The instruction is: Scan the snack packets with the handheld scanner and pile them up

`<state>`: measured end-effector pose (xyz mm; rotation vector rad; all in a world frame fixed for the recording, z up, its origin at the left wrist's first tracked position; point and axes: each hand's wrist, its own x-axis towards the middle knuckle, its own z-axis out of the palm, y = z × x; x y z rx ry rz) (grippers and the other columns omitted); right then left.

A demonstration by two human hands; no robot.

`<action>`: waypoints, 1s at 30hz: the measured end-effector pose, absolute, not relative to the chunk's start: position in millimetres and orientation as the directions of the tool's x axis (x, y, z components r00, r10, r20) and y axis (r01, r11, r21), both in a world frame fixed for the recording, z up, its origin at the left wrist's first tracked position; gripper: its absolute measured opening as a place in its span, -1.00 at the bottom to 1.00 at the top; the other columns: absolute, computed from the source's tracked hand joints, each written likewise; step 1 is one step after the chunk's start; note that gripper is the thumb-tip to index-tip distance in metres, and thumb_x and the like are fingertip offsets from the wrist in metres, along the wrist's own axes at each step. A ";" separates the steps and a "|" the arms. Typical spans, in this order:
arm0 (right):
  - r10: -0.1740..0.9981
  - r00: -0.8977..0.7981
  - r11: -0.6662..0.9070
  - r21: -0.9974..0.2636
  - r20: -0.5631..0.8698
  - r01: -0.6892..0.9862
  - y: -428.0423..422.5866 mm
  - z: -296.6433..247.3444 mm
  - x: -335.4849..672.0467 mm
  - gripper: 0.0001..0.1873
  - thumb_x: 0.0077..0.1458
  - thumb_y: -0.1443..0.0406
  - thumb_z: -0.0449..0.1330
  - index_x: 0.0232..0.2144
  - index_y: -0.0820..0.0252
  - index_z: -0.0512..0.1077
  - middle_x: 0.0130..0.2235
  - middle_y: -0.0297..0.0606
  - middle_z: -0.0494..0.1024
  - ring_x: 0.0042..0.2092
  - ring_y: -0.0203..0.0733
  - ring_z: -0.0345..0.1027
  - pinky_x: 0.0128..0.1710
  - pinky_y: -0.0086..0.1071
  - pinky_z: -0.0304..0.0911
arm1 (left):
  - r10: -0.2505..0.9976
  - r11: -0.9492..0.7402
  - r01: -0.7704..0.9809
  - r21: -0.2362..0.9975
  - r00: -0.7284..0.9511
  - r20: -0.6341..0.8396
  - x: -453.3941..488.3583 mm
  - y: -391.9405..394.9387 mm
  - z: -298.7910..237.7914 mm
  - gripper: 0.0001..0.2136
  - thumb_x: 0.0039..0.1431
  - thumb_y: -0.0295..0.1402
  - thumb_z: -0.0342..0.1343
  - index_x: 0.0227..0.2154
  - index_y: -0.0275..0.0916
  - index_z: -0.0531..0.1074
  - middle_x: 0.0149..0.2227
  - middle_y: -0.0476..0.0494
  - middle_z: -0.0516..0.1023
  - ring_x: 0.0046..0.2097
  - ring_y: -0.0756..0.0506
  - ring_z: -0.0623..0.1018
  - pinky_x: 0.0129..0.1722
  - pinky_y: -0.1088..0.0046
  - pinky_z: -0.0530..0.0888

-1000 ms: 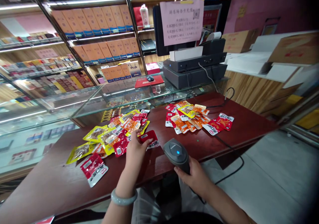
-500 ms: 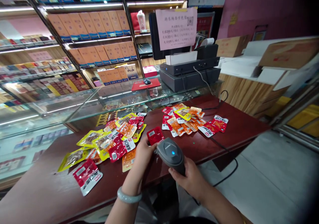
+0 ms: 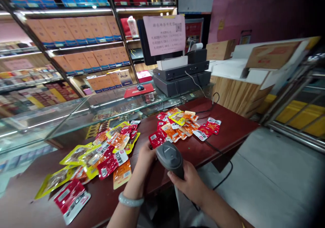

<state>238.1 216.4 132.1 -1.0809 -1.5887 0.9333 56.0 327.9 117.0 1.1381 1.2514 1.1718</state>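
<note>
My right hand (image 3: 189, 179) is wrapped round the handle of a grey barcode scanner (image 3: 169, 156), its head tilted away from me. With my left hand (image 3: 147, 157) I hold a red snack packet (image 3: 157, 139) by its near edge, just beyond the scanner head; the scanner partly covers my fingertips. To the left lies a spread heap of snack packets (image 3: 109, 162) in red, yellow and orange. A smaller pile of snack packets (image 3: 180, 126) lies beyond the held one. One red and white packet (image 3: 71, 201) lies apart at the near left.
The dark red table (image 3: 228, 119) adjoins a glass display counter (image 3: 76, 114). Behind it stand a monitor with a pink notice (image 3: 166, 35) and a black cash drawer (image 3: 181, 82). A black cable (image 3: 230, 168) hangs off the table's right edge. Cardboard boxes (image 3: 273, 54) are at the right.
The view has swung right, shifting the scene leftward. The red packet in my left hand is now nearer the far pile. The blue light on the scanner has gone out.
</note>
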 end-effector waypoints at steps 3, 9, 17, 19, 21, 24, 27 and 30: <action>0.947 -0.102 0.320 -0.930 0.305 0.183 217.5 130.9 244.8 -0.70 0.14 0.28 0.24 -0.07 0.23 0.58 -0.13 -0.06 0.74 -0.10 0.08 0.62 0.02 -0.12 0.47 | 0.994 0.090 -0.071 0.993 0.070 -0.085 75.2 344.8 125.5 -0.49 -0.36 -0.24 0.54 -0.27 -0.31 0.57 -0.40 -0.12 0.69 -0.41 -0.10 0.62 -0.38 0.45 0.51; 0.949 0.019 0.305 -0.934 0.313 0.186 217.0 126.8 260.0 -0.65 0.10 0.28 0.27 -0.05 0.25 0.57 -0.13 -0.04 0.74 -0.10 0.10 0.63 0.00 -0.13 0.50 | 0.969 0.195 0.021 0.981 0.154 -0.196 139.4 387.8 159.4 -0.55 -0.19 -0.09 0.52 -0.46 -0.25 0.40 -0.72 0.10 0.41 -0.74 0.06 0.31 -0.73 0.58 0.16; 0.956 0.099 0.251 -0.945 0.276 0.210 214.4 128.2 275.9 -0.61 0.05 0.30 0.29 -0.03 0.20 0.57 -0.12 -0.08 0.75 -0.10 0.10 0.63 0.00 -0.13 0.51 | 0.917 0.321 -0.216 0.922 0.314 -0.246 206.4 414.2 184.5 -0.66 0.03 -0.59 0.41 -0.17 -0.33 0.43 -0.35 -0.08 0.63 -0.33 -0.03 0.70 -0.28 0.54 0.64; 0.956 0.090 0.259 -0.945 0.281 0.202 215.1 129.6 276.9 -0.62 0.05 0.31 0.28 -0.03 0.20 0.57 -0.13 -0.10 0.76 -0.12 0.07 0.64 -0.02 -0.16 0.52 | 0.912 0.336 -0.238 0.911 0.323 -0.252 202.7 411.9 181.2 -0.54 0.01 -0.65 0.40 -0.03 -0.33 0.44 -0.20 -0.16 0.65 -0.26 -0.04 0.71 -0.24 0.50 0.66; 0.953 0.084 0.267 -0.940 0.290 0.212 216.7 128.5 276.6 -0.64 0.05 0.31 0.27 -0.06 0.20 0.58 -0.16 -0.10 0.75 -0.16 0.05 0.64 -0.05 -0.17 0.53 | 0.937 0.290 -0.235 0.928 0.266 -0.225 190.0 406.6 175.2 -0.46 -0.01 -0.62 0.41 0.06 -0.30 0.44 -0.11 -0.20 0.65 -0.26 -0.04 0.70 -0.24 0.46 0.66; 0.953 0.091 0.259 -0.933 0.289 0.252 219.8 122.5 274.9 -0.70 0.04 0.30 0.27 -0.13 0.21 0.59 -0.20 -0.08 0.75 -0.18 0.06 0.64 -0.07 -0.16 0.52 | 0.973 0.176 -0.173 0.969 0.183 -0.144 157.5 392.7 163.6 -0.46 -0.03 -0.44 0.47 0.06 -0.29 0.49 -0.08 -0.24 0.67 -0.25 -0.06 0.69 -0.22 0.42 0.64; 0.962 0.080 0.231 -0.937 0.260 0.261 220.6 117.8 272.6 -0.73 0.05 0.28 0.27 -0.17 0.23 0.58 -0.23 -0.06 0.75 -0.21 0.07 0.64 -0.11 -0.15 0.53 | 0.989 0.058 -0.031 0.998 0.135 -0.054 115.3 368.0 148.6 -0.43 -0.09 -0.18 0.48 0.00 -0.30 0.54 -0.09 -0.28 0.69 -0.17 -0.15 0.68 -0.14 0.33 0.61; 0.968 0.053 0.224 -0.942 0.244 0.249 216.3 118.6 269.5 -0.75 0.09 0.26 0.25 -0.17 0.21 0.57 -0.22 -0.08 0.75 -0.19 0.06 0.64 -0.10 -0.17 0.52 | 0.997 -0.059 0.248 0.967 0.069 0.043 69.4 327.6 134.3 -0.47 0.00 -0.03 0.35 -0.04 -0.27 0.57 -0.07 -0.30 0.69 -0.05 -0.24 0.66 0.02 0.18 0.56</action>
